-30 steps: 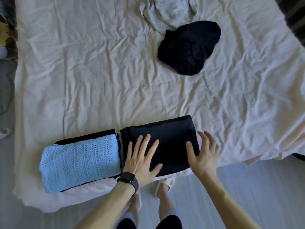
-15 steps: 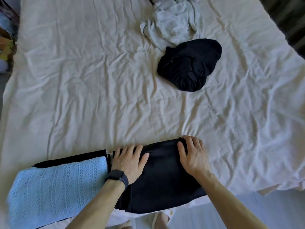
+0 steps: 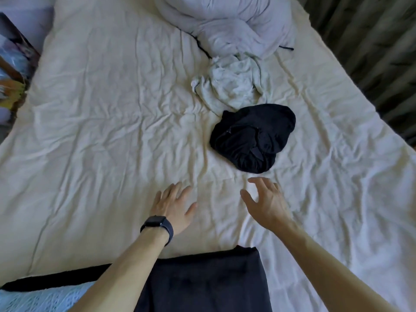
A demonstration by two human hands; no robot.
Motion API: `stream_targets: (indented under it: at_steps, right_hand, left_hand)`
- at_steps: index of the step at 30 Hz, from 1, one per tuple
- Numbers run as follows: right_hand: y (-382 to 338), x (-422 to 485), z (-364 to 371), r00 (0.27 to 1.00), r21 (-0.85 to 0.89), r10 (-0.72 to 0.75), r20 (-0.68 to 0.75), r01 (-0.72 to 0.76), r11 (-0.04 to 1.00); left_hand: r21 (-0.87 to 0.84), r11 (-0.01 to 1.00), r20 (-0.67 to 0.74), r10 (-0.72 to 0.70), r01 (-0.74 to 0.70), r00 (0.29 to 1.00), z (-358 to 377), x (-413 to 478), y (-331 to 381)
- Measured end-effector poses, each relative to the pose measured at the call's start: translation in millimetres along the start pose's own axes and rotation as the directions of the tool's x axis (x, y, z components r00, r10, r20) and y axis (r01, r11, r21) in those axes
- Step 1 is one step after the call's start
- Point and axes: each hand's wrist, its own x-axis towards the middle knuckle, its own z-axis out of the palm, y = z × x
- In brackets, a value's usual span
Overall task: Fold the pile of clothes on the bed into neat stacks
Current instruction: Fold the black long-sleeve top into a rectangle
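A crumpled black garment (image 3: 253, 137) lies in the middle of the cream bed sheet (image 3: 101, 131). Just beyond it sits a crumpled pale grey garment (image 3: 229, 88). A folded dark garment (image 3: 202, 282) lies at the near edge, with a folded light blue knit (image 3: 40, 298) on a black piece to its left. My left hand (image 3: 173, 207), wearing a dark watch, is spread over the bare sheet with straight fingers. My right hand (image 3: 266, 200) hovers with fingers spread, a little short of the black garment. Neither hand holds anything.
A bundled white duvet (image 3: 227, 23) lies at the head of the bed. Dark curtains (image 3: 371, 41) hang along the right side. Cluttered items (image 3: 11, 70) stand off the bed's left edge.
Both hands have left the folded dark garment and moved forward over the bare sheet towards the crumpled black garment. The view has shifted up the bed.
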Motion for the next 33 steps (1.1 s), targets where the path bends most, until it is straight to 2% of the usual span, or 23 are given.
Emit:
stream_targets:
  at_steps: [4, 6, 8, 10, 13, 15, 20, 22, 27, 30, 33]
  right_hand:
    - [1.5, 61.4, 0.9, 1.000, -0.043, 0.012, -0.014, -0.012, 0.999]
    - [6.3, 83.7, 7.8, 0.996, -0.029, 0.088, 0.020, -0.088, 0.996]
    - [14.5, 99.5, 18.5, 0.975, -0.033, 0.195, 0.104, -0.192, 0.981]
    - [24.4, 106.1, 29.5, 0.964, -0.126, 0.235, 0.125, -0.220, 0.967]
    - [28.3, 105.0, 37.7, 0.988, -0.044, 0.157, -0.007, -0.158, 0.987]
    - [20.5, 95.0, 36.5, 0.993, 0.019, 0.116, -0.026, -0.116, 0.993]
    - [-40.9, 57.2, 8.4, 0.983, 0.213, 0.095, -0.158, -0.060, 0.975]
    - [-81.5, 43.7, -11.1, 0.980, 0.276, 0.098, -0.172, -0.048, 0.960]
    - [-222.4, 0.7, -59.4, 0.991, 0.360, -0.072, -0.115, 0.109, 0.926]
    - [-317.3, -45.1, -71.5, 0.974, 0.389, -0.224, -0.030, 0.218, 0.895]
    - [-405.6, -106.4, -70.4, 0.948, 0.392, -0.317, -0.019, 0.298, 0.870]
  left_hand:
    - [0.018, 0.995, 0.118, -0.102, 0.101, 0.988, 21.5, 22.8, -8.7]
    - [0.062, 0.989, 0.155, -0.144, 0.136, 0.977, 39.9, 25.2, -14.4]
    - [0.072, 0.984, 0.135, -0.170, 0.161, 0.976, 58.5, 24.3, -17.1]
    - [0.053, 0.983, 0.103, -0.182, 0.177, 0.978, 72.6, 26.0, -17.5]
    - [0.029, 0.983, 0.109, -0.186, 0.184, 0.977, 79.9, 31.4, -20.3]
    - [0.025, 0.984, 0.163, -0.179, 0.177, 0.970, 74.8, 31.6, -20.9]
    - [-0.042, 0.997, 0.321, -0.045, 0.061, 0.946, 15.6, 15.0, -38.5]
    - [-0.125, 0.988, 0.287, -0.051, 0.090, 0.957, -19.5, -5.9, -52.7]
    - [-0.419, 0.891, 0.101, -0.143, 0.173, 0.984, -130.3, -82.1, -115.9]
    - [-0.532, 0.838, -0.041, -0.172, 0.124, 0.984, -197.9, -138.1, -171.2]
    - [-0.603, 0.797, -0.172, -0.166, 0.030, 0.971, -253.4, -202.5, -237.5]
